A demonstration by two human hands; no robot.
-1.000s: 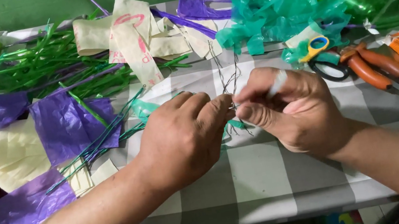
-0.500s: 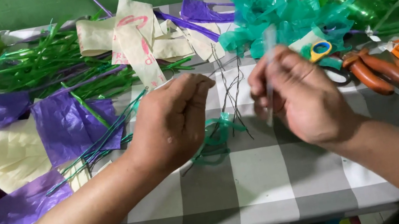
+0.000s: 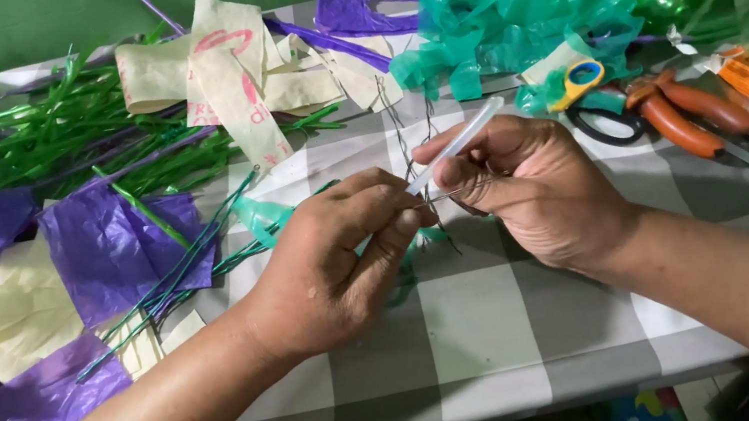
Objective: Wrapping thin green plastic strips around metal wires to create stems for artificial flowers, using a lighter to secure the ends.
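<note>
A grey-and-white checked tablecloth [image 3: 475, 326] is crowded with purple plastic sheets [image 3: 112, 249], teal plastic scraps [image 3: 503, 11], green stems [image 3: 67, 130], orange-handled pliers [image 3: 683, 113] and scissors [image 3: 582, 89]. Over its middle, 2 hands meet. The right hand [image 3: 533, 189] is closed on a clear thin stick [image 3: 455, 144] and, seemingly, thin wire [image 3: 453, 192]. The left hand [image 3: 332, 258] pinches that wire's end. Half a second ago the hands were apart; now they touch.
</note>
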